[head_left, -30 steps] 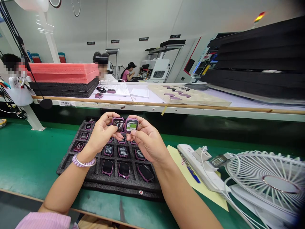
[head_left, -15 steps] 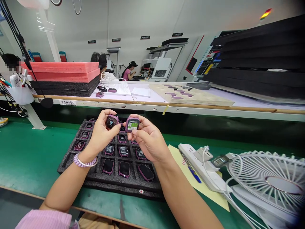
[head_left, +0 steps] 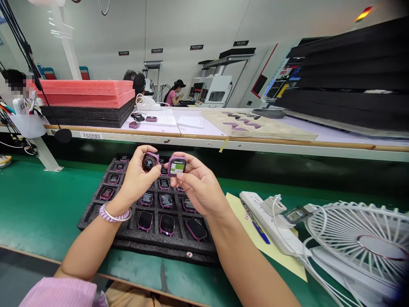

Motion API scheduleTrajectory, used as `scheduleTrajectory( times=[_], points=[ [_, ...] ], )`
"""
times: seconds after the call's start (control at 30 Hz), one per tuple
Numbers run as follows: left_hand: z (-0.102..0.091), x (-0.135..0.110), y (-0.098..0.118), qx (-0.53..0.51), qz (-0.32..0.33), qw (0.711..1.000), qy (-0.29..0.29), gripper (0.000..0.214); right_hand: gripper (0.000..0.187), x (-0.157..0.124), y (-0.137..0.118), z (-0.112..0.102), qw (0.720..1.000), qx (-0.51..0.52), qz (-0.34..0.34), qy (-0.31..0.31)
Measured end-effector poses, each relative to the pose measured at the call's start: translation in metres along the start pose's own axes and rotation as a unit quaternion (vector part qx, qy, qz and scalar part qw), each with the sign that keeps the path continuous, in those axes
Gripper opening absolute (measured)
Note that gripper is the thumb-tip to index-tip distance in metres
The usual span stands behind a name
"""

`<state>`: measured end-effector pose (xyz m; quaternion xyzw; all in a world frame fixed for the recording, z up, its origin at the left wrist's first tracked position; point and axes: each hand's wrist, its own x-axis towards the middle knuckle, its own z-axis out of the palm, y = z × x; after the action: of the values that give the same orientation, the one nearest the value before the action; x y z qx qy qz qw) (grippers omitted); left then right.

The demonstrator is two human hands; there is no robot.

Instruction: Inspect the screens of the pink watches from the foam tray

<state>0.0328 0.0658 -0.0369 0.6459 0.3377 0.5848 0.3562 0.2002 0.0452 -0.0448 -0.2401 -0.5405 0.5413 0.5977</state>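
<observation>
A dark-screened smartwatch [head_left: 150, 162] is pinched by the left hand [head_left: 138, 175], seemingly just beside a green-lit smartwatch [head_left: 177, 166] pinched by the right hand [head_left: 200, 183].

This is an electronics workshop, shown by the green worktop [head_left: 28, 200], the foam tray [head_left: 169, 250] of watches [head_left: 166, 200], the stacked foam slabs [head_left: 86, 91], and, small in the distance, a person [head_left: 173, 96] beside what looks like a white production machine [head_left: 217, 87] under wall signs [head_left: 196, 47].

Two watches [head_left: 177, 166] (purple-cased) in fingers [head_left: 189, 179]
</observation>
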Motion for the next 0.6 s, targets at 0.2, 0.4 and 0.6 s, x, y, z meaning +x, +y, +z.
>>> scheduleTrajectory(
  times=[0.2,0.4,0.6],
  points=[
    [0.0003,-0.0005,-0.0028,0.042,0.012,0.999,-0.003,0.033,0.048,-0.0005,0.0003,-0.0007,1.0,0.002,0.001,-0.002],
    [0.0006,0.0009,-0.0039,0.021,0.004,1.0,0.005,0.034,0.047,-0.0006,-0.0006,-0.0008,1.0,0.002,-0.001,-0.004],
    [0.0009,0.0013,-0.0036,0.033,0.005,0.999,0.009,0.034,0.049,0.0002,0.0001,-0.0005,1.0,-0.004,0.002,-0.002]
  ],
)
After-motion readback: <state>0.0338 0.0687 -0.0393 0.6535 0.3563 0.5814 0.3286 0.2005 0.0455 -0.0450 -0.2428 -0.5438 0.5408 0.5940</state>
